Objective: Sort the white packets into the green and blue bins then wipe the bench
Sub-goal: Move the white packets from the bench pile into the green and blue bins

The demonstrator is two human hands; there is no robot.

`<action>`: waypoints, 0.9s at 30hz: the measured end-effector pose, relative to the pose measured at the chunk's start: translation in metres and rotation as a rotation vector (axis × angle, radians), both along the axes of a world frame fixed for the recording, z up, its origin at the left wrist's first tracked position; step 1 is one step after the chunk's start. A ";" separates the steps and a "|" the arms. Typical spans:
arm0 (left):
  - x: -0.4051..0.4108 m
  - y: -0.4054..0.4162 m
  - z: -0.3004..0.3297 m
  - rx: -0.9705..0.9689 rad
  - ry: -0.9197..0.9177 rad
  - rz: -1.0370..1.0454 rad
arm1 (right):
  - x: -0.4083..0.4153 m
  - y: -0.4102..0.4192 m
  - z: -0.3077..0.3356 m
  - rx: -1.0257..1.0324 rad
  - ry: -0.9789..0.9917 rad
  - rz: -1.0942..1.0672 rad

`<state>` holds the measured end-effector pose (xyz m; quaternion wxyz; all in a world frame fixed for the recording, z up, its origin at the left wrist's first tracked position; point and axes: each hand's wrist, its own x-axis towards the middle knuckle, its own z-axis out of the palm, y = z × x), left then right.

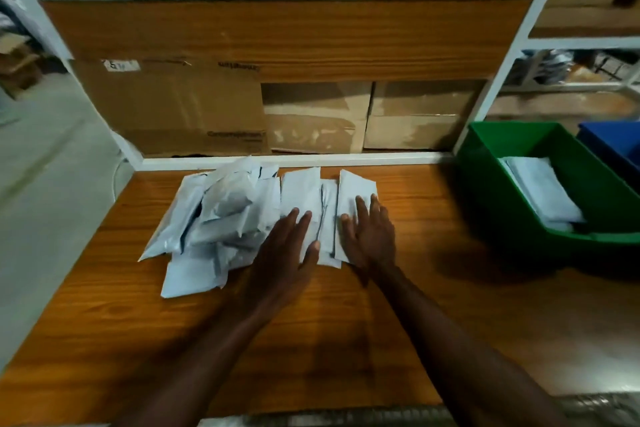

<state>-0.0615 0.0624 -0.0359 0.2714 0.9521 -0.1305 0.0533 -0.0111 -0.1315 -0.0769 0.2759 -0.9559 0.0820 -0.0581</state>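
Three cardboard boxes [263,107], seemingly, behind packets [221,215].

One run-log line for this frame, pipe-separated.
stage: sorting | left hand: flat on packet pile | right hand: flat on rightmost packet | green bin: holds packets | blue bin: contents unseen | bench: unwiped

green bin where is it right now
In the head view the green bin sits at the bench's right edge, left of the blue bin.
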 end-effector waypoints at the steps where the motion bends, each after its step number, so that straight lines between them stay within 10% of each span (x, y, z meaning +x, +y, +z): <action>1: 0.007 0.000 0.000 -0.007 -0.007 0.004 | 0.013 0.001 -0.001 -0.030 0.037 0.004; 12: 0.053 -0.028 -0.014 -0.013 -0.047 0.025 | 0.060 -0.023 -0.025 -0.222 0.219 0.040; 27: 0.108 -0.124 -0.067 0.478 -0.001 -0.036 | 0.036 -0.092 -0.032 -0.350 0.198 -0.016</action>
